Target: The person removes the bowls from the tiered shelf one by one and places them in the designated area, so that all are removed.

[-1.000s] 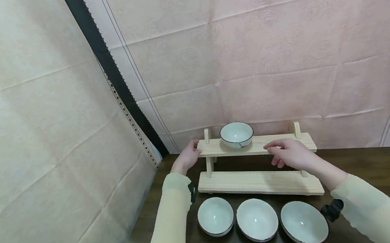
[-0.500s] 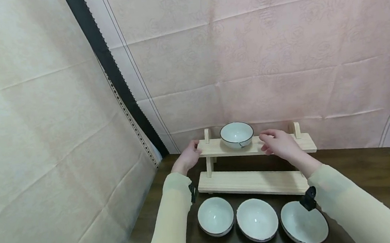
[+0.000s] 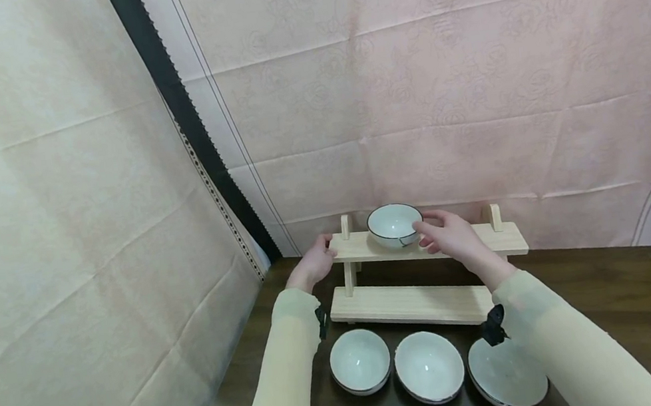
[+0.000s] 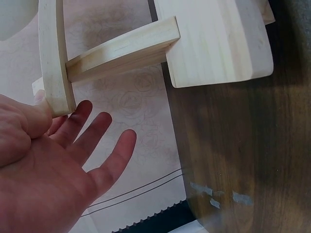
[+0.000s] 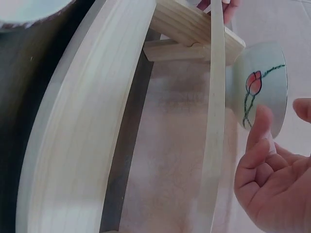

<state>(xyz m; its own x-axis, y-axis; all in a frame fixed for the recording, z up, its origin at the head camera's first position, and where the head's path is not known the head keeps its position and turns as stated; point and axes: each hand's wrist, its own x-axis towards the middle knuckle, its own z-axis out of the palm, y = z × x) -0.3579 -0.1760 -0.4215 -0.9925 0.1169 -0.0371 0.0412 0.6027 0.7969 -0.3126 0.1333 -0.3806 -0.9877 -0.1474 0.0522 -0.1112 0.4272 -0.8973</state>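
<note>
A white bowl with a dark rim point(image 3: 393, 223) stands upright on the upper board of a two-tier wooden shelf point(image 3: 361, 247). At the left end of that board my left hand point(image 3: 312, 265) pinches the wood between thumb and forefinger; the left wrist view shows the other fingers of the left hand point(image 4: 53, 165) spread loosely. My right hand point(image 3: 455, 239) is at the bowl's right side, fingers parted. In the right wrist view a fingertip of the right hand point(image 5: 272, 179) overlaps the bowl point(image 5: 262, 87), which bears a red flower bud; contact cannot be told.
In front of the shelf, three white bowls stand in a row on the dark wooden table point(image 3: 626, 303): left bowl point(image 3: 359, 360), middle bowl point(image 3: 430, 365), right bowl point(image 3: 505, 377), partly covered by the right sleeve. A pale cloth point(image 3: 468, 79) hangs behind.
My right hand has moved left and slightly up, from in front of the upper board's right part to the bowl's side. The left hand and all bowls have stayed put.
</note>
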